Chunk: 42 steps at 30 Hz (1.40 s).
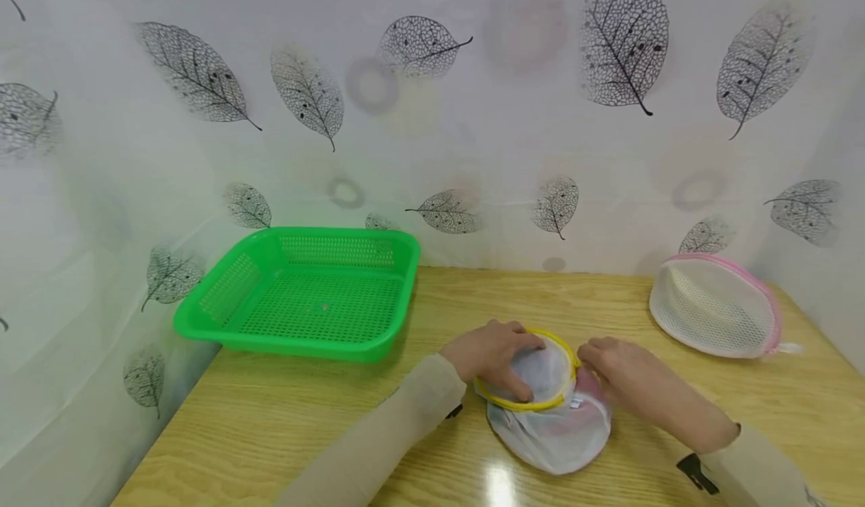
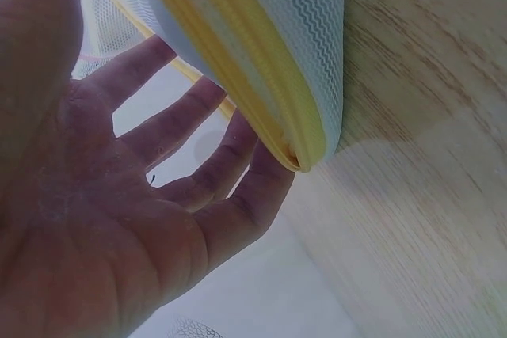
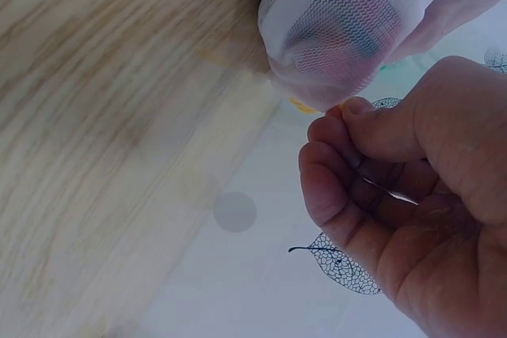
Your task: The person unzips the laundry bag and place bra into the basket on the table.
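Note:
A white mesh laundry bag (image 1: pixel 550 439) with a yellow zipper rim (image 1: pixel 564 402) lies on the table, its round yellow-edged end tilted up. Something reddish and dark shows through the mesh (image 3: pixel 341 45) in the right wrist view; its kind cannot be told. My left hand (image 1: pixel 496 357) spans the round end, thumb and fingers bent over it. In the left wrist view its fingertips (image 2: pixel 257 172) go behind the yellow edge. With thumb and forefinger, my right hand (image 1: pixel 625 379) pinches a small yellow bit at the bag's right side, mostly hidden by the fingertips.
A green plastic basket (image 1: pixel 385 348) with perforated sides stands at the back left. Another white mesh bag (image 1: pixel 709 312), edged in pink, is at the right rear of the wooden table (image 1: pixel 257 432). A leaf-patterned white sheet (image 1: pixel 432 146) hangs behind.

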Each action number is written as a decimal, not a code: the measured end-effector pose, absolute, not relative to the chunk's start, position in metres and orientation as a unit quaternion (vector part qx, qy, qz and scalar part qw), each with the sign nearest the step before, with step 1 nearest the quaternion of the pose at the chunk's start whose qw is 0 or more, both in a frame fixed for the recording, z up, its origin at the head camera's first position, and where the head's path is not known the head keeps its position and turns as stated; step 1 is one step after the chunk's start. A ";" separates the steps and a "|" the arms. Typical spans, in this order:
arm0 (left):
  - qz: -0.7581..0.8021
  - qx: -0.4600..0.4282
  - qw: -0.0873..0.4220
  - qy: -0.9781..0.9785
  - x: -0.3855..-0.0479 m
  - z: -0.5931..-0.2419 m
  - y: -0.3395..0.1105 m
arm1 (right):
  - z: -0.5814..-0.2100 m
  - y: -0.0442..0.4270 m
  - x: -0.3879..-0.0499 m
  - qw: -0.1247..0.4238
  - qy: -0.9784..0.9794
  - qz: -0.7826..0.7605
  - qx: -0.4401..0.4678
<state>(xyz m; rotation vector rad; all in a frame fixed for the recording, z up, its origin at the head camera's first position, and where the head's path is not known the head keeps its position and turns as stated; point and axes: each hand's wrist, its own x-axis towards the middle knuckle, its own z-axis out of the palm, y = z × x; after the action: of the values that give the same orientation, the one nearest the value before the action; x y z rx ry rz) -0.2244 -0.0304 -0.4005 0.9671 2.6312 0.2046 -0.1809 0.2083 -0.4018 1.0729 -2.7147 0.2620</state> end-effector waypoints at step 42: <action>0.095 0.298 0.131 0.941 -0.219 -0.410 -0.034 | -0.415 0.205 -0.159 0.249 -0.859 0.139 0.424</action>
<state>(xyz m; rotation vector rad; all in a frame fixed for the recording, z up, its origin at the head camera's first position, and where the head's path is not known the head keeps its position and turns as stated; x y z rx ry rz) -0.2191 -0.0336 -0.4103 0.8640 2.7325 0.2756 -0.1594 0.2053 -0.4146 1.1560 -2.3406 0.3779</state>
